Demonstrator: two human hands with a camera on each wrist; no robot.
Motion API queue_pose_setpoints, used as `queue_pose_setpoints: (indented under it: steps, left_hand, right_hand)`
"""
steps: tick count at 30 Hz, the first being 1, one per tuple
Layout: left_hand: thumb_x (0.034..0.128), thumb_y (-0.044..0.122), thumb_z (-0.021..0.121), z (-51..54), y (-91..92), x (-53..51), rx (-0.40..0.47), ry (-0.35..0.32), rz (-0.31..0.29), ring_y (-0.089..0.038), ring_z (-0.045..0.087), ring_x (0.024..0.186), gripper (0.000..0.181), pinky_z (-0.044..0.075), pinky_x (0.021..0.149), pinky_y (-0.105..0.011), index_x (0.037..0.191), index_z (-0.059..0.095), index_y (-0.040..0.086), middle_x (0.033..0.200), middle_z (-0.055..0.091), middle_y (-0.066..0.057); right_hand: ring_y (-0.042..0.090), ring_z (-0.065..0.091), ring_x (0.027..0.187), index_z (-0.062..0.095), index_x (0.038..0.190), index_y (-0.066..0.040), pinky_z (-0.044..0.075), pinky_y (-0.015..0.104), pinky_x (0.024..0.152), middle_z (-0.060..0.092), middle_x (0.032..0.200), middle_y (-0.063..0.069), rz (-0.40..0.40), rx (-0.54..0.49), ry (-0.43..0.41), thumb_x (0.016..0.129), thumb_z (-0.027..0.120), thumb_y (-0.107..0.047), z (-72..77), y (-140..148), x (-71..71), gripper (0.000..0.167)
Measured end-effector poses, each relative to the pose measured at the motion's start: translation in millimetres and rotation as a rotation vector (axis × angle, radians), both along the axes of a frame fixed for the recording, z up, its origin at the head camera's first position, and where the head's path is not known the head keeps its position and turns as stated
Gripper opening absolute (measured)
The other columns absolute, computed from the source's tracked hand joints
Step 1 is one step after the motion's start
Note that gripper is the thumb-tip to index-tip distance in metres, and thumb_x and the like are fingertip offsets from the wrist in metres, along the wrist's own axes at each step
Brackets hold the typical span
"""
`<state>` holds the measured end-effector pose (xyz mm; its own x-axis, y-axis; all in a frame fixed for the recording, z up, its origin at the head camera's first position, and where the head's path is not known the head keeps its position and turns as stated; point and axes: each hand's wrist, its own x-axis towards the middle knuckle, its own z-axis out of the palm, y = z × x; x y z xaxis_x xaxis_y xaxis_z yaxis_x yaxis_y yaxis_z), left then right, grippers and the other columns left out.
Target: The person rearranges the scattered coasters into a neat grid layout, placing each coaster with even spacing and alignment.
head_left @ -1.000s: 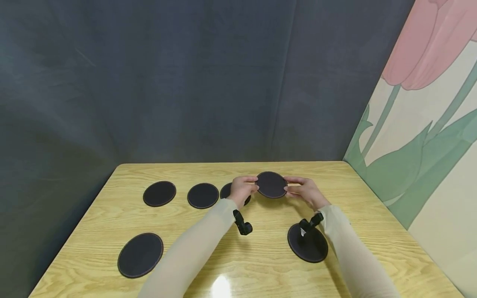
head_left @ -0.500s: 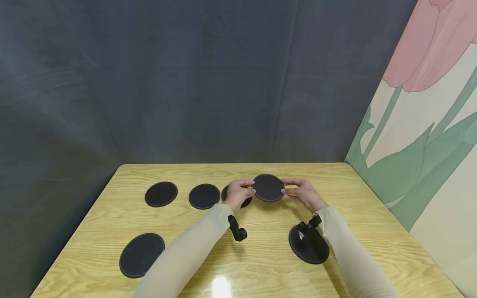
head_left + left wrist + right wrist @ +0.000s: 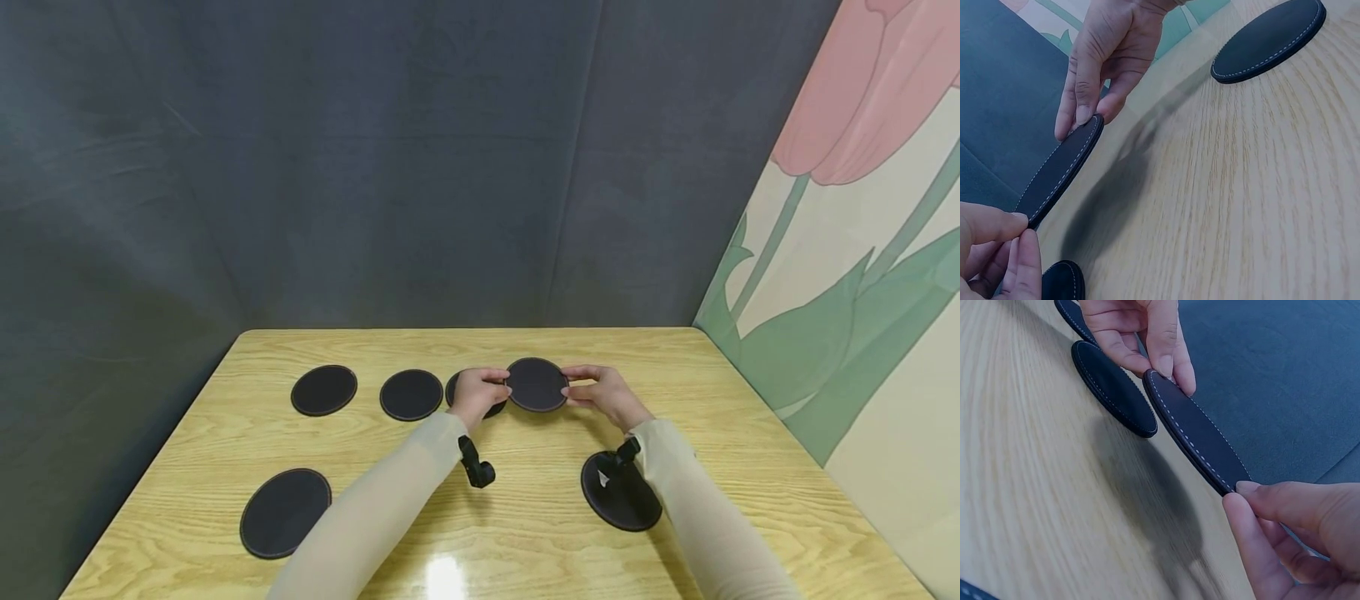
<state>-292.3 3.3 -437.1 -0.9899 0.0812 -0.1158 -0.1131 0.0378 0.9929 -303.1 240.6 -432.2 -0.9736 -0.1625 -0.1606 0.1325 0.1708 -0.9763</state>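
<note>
Between both hands a round black coaster (image 3: 537,385) with light edge stitching is held just above the table, its shadow on the wood below. My left hand (image 3: 477,394) pinches its left edge between thumb and fingers. On the opposite edge, my right hand (image 3: 609,393) pinches it the same way; the wrist views show both grips. Partly behind the left hand lies another black coaster (image 3: 495,408). To its left are a middle coaster (image 3: 411,395) and a far-left coaster (image 3: 324,390), both flat on the table.
A larger black round mat (image 3: 286,512) lies at the table's front left. Another black round mat (image 3: 621,496) is under the right wrist camera, bearing a small pale mark. The wooden table (image 3: 517,542) meets a dark curtain (image 3: 420,167) at the back and a tulip-patterned wall (image 3: 847,333) at right.
Both hands have carried the coaster slightly left and lower toward the table, beside the coaster near the left hand. The coasters and mats on the table lie as before.
</note>
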Motion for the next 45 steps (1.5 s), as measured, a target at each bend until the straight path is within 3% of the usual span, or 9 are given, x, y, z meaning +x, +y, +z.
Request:
queue_pose_setpoints:
  steps: [5, 8, 14, 22, 29, 36, 45]
  left_hand:
    - [0.0849, -0.004, 0.066, -3.8, 0.8, -1.4, -0.008, 0.011, -0.003, -0.025, 0.066, 0.100, 0.033, 0.057, 0.084, -0.033, 0.118, 0.069, 0.001, 0.115, 0.064, -0.016]
    - [0.0848, -0.005, 0.065, -0.6, 1.3, 0.9, -0.010, 0.016, -0.007, -0.028, 0.066, 0.101, 0.034, 0.056, 0.086, -0.035, 0.118, 0.068, -0.001, 0.116, 0.063, -0.019]
    - [0.0818, -0.005, 0.068, -7.0, 4.5, -4.3, -0.040, 0.018, 0.012, -0.018, 0.067, 0.091, 0.033, 0.056, 0.076, -0.026, 0.114, 0.071, 0.003, 0.109, 0.066, -0.013]
    - [0.0814, -0.005, 0.069, -7.0, 9.9, -7.0, -0.054, 0.009, 0.024, -0.016, 0.064, 0.090, 0.033, 0.053, 0.071, -0.024, 0.113, 0.072, 0.005, 0.113, 0.066, -0.011]
    - [0.0793, -0.006, 0.071, -14.7, 14.5, -13.2, -0.072, 0.018, 0.035, -0.016, 0.063, 0.089, 0.032, 0.052, 0.068, -0.023, 0.109, 0.074, 0.005, 0.109, 0.066, -0.009]
    - [0.0799, -0.005, 0.069, -15.0, 14.9, -9.9, -0.118, 0.051, 0.024, -0.014, 0.065, 0.086, 0.031, 0.048, 0.061, -0.019, 0.108, 0.074, 0.006, 0.104, 0.067, -0.006]
    - [0.0790, -0.004, 0.073, -14.1, 15.3, -9.1, -0.182, 0.070, 0.033, -0.019, 0.066, 0.092, 0.029, 0.054, 0.068, -0.025, 0.106, 0.075, 0.006, 0.106, 0.072, -0.009]
  right_hand:
    - [0.007, 0.067, 0.080, 0.046, 0.134, 0.013, 0.058, 0.022, 0.076, 0.058, 0.119, 0.018, 0.003, 0.005, 0.001, 0.088, 0.063, 0.008, -0.4, 1, -0.1, 0.049]
    - [0.008, 0.066, 0.079, 0.045, 0.134, 0.014, 0.058, 0.022, 0.075, 0.057, 0.115, 0.015, 0.002, -0.002, -0.005, 0.089, 0.062, 0.009, -0.6, 2, -0.1, 0.049]
    - [0.008, 0.065, 0.077, 0.044, 0.134, 0.015, 0.058, 0.022, 0.074, 0.054, 0.108, 0.011, -0.014, -0.014, -0.021, 0.089, 0.061, 0.009, -1.7, 4, -1.2, 0.048]
    - [0.009, 0.065, 0.079, 0.041, 0.134, 0.016, 0.058, 0.025, 0.078, 0.051, 0.108, 0.011, -0.016, -0.025, -0.018, 0.089, 0.060, 0.010, -2.6, 7, -2.1, 0.048]
    - [0.008, 0.065, 0.078, 0.041, 0.135, 0.016, 0.058, 0.023, 0.078, 0.053, 0.109, 0.011, -0.019, -0.018, -0.030, 0.090, 0.059, 0.009, -4.0, 11, -2.1, 0.049]
    - [0.008, 0.065, 0.078, 0.042, 0.134, 0.015, 0.057, 0.021, 0.075, 0.052, 0.109, 0.011, -0.022, -0.007, -0.036, 0.090, 0.060, 0.009, -7.7, 12, -3.0, 0.048]
    - [0.008, 0.065, 0.076, 0.044, 0.132, 0.015, 0.057, 0.021, 0.074, 0.054, 0.107, 0.010, -0.022, 0.009, -0.033, 0.089, 0.061, 0.009, -12.1, 11, -4.7, 0.046]
